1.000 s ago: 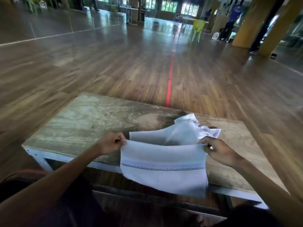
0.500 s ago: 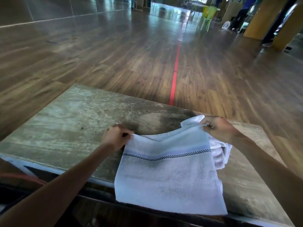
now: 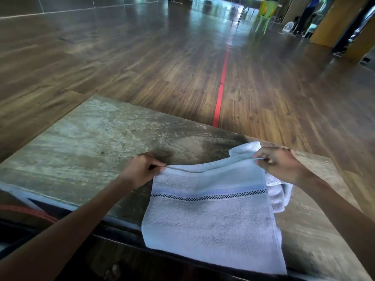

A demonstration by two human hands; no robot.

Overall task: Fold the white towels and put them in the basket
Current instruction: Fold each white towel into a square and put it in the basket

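The left hand [image 3: 140,171] and right hand [image 3: 282,165] each pinch a top corner of the towel [image 3: 209,220], which overhangs the near edge of the surface [image 3: 91,149]. Uneven pulling could skew the fold or drag it off.

A single head-worn camera looks forward and down, close over the table [image 3: 101,149] (wide-angle, edges bowed). Beyond, the floor [image 3: 142,57] recedes.

White towel [image 3: 211,224] — checkered stripe, seemingly folded — overhanging table edge.
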